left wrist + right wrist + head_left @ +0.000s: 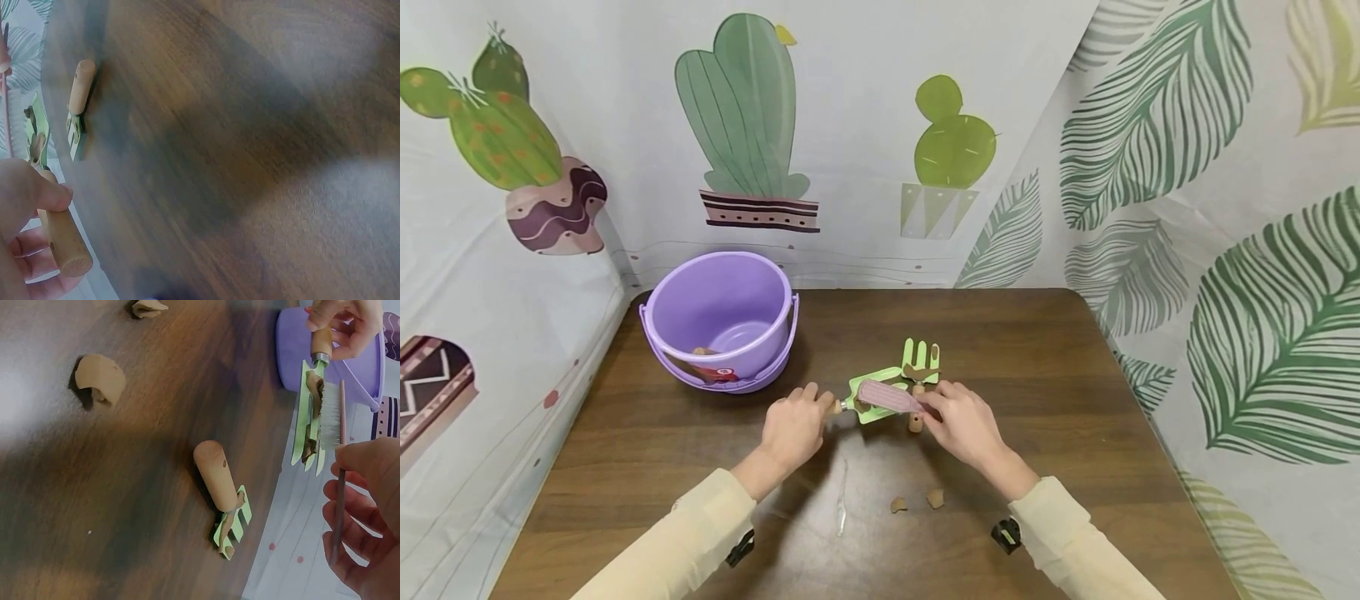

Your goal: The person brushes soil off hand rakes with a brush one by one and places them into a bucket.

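Note:
My left hand [793, 425] grips the wooden handle [65, 240] of a green pronged garden hand tool [303, 412], brown clay-like lumps stuck to its head. Between the thumb and fingers of my right hand [962, 421] is the handle of a pink brush [883, 396]. Its white bristles [330, 419] face the green tool's head, right by the brown lumps. Below and beside the right hand, a small green hand fork [917, 362] with a wooden handle lies on the table, also smeared with brown material.
A purple bucket [718, 300] stands at the table's back left, with something brown inside. Two brown pieces lie nearer the front, one on the left [898, 504] and one on the right [935, 498]. The brown wooden table [1037, 375] meets a patterned cloth behind.

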The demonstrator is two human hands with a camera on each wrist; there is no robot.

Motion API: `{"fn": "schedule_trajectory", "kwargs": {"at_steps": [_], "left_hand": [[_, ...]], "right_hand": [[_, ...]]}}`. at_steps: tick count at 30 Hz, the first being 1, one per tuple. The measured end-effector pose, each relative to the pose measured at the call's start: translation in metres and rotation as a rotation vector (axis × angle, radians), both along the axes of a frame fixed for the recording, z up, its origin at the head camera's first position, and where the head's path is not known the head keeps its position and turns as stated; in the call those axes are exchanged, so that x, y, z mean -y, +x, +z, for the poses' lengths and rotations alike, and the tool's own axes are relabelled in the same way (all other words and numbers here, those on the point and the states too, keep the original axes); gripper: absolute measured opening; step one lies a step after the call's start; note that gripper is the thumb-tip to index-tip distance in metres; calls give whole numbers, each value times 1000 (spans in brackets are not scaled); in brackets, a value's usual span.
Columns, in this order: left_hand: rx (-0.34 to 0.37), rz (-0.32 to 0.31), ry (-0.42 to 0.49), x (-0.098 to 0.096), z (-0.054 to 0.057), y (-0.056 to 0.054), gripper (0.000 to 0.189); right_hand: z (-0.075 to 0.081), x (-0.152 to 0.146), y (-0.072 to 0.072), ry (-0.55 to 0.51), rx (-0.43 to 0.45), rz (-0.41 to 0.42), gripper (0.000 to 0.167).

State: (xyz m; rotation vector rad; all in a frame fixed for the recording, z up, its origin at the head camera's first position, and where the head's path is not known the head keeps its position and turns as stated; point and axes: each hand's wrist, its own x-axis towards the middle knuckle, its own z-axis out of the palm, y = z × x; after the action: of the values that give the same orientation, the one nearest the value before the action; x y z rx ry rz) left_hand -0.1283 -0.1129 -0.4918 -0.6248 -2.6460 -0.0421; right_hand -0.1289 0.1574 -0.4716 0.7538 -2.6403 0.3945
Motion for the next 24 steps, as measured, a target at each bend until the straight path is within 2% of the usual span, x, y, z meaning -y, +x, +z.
{"fn": "schedule_trajectory", "kwargs": {"at_steps": [7, 14, 18, 24], "left_hand": [[-16, -18, -2, -6, -4, 3, 26], [-36, -43, 3, -12, -4, 4, 23], [-60, -37, 11, -11, -2, 3, 23], [-56, -40, 16, -8, -1, 1, 24]], "right_hand": [[2, 5, -2, -10, -32, -14, 22], [2, 10, -3, 20, 0, -18, 20], [2, 10, -2, 7, 23, -20, 20], [5, 8, 1, -12, 30, -6, 17]]}}
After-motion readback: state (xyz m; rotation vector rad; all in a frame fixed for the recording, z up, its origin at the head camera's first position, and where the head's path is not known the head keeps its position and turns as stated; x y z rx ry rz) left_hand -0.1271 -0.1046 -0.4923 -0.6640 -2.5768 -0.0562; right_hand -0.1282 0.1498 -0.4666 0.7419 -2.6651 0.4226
